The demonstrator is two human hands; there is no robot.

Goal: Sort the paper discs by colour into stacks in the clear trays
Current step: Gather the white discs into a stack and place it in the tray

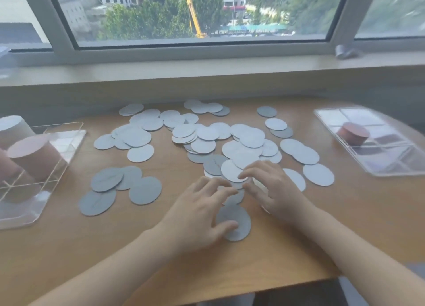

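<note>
Several light grey and darker grey paper discs [248,142] lie scattered over the wooden table [69,248]. My left hand [197,213] rests with spread fingers on discs near the front, its thumb on a dark grey disc [239,216]. My right hand [269,186] touches a light disc [230,171] with its fingertips beside it. A clear tray [34,204] at the left holds tall pinkish and white stacks [34,156]. Another clear tray [391,168] at the right holds a short reddish stack [353,133].
A window sill [207,69] runs behind the table, with a small grey object [345,50] at its right. A group of three dark discs [119,186] lies at the front left. The table's front edge is close to my arms.
</note>
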